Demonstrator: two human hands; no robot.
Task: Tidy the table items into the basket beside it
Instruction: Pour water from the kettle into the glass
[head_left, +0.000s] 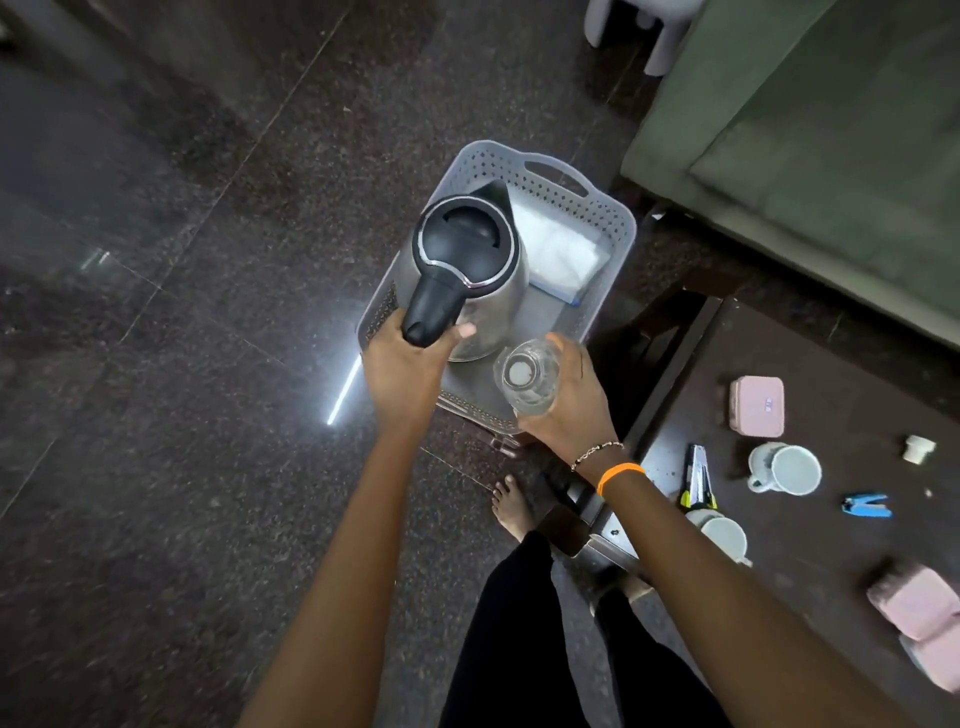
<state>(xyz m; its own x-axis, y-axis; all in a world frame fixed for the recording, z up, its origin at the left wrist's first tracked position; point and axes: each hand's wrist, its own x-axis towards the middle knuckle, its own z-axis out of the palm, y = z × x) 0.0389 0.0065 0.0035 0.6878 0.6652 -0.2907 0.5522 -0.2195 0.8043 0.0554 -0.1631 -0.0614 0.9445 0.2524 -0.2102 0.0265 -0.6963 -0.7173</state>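
Observation:
A grey perforated basket (602, 208) stands on the dark floor, left of the table. My left hand (402, 371) grips the black handle of a steel kettle (467, 244) with a black lid, held upright over the basket's left half. My right hand (571, 395) is wrapped around a clear glass jar (527, 376), held over the basket's near edge. A white packet (556, 249) lies inside the basket at the far right.
The dark table (831, 545) at the right holds a pink box (757, 405), two white mugs (784, 469), a stapler-like tool (697, 475), a blue clip (866, 505), a small white cap (918, 448) and pink items (922, 608). A green sofa (831, 130) stands behind.

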